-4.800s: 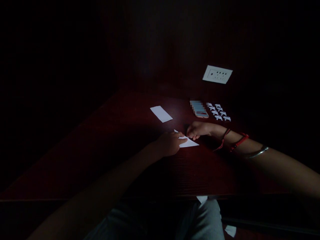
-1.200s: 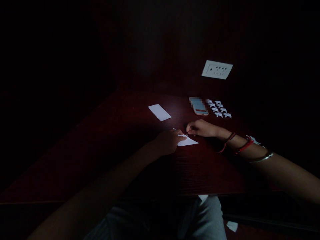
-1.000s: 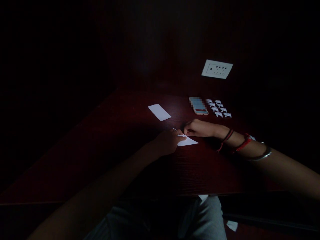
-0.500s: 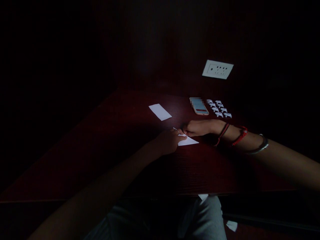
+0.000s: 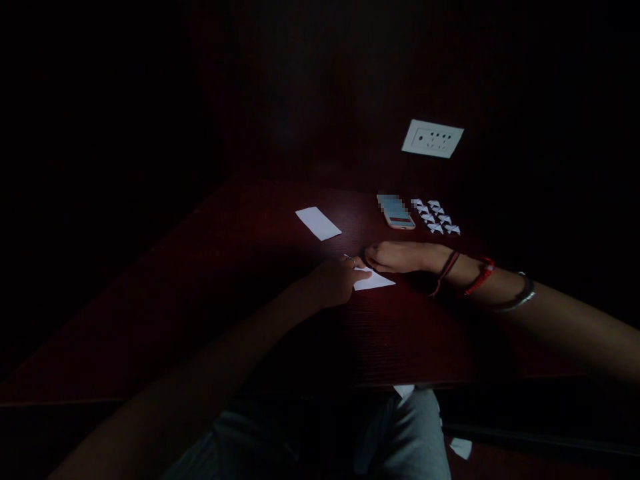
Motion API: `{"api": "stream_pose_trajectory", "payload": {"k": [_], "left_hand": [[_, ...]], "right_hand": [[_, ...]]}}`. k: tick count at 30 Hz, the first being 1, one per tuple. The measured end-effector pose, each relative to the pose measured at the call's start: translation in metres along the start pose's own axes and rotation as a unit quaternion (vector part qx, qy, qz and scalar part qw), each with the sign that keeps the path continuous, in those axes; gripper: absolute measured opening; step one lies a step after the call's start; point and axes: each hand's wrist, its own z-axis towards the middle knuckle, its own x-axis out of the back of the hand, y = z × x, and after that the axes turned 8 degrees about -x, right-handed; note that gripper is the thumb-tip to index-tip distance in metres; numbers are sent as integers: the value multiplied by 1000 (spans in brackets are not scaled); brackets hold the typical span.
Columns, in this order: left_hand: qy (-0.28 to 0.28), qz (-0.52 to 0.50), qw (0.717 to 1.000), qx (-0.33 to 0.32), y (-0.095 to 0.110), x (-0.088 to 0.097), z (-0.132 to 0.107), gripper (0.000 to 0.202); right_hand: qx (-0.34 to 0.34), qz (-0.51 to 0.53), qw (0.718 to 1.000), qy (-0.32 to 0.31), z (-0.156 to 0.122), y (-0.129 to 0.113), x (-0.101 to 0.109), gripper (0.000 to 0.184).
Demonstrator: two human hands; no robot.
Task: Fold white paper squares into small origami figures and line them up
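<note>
A folded piece of white paper (image 5: 374, 280) lies on the dark red table in front of me, with a pointed corner toward the right. My left hand (image 5: 337, 280), with a ring on one finger, holds it from the left; the thumb presses flat on top. My right hand (image 5: 393, 256) is closed at the paper's upper edge, fingers curled down onto it. What its fingertips pinch is partly hidden. Bracelets circle the right wrist and forearm.
Beyond my hands lies a white paper sheet (image 5: 319, 223). A phone (image 5: 397, 212) rests near several small folded paper pieces (image 5: 436, 217) in two rows. A socket panel (image 5: 433, 139) is on the wall. Paper scraps show at the table edge (image 5: 404, 392) and on the floor (image 5: 461, 447).
Both hands stay at the folded paper, with the right fingers shifting only slightly. The whole view has moved a little, so things appear slightly further left.
</note>
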Motion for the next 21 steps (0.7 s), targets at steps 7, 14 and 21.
{"api": "stream_pose_trajectory", "payload": {"k": [7,14,21], "left_hand": [[1,-7,1000,-4,0,1,0,45],[16,-2,1000,-3,-1,-1,-1,42],[10,1,1000,-6,0,1,0,40]], "right_hand": [[-26,26,999,9,-10,21,0,15],[14,124,992,13,-8,5,0,14],[48,119,992,-9,0,3,2,13]]}}
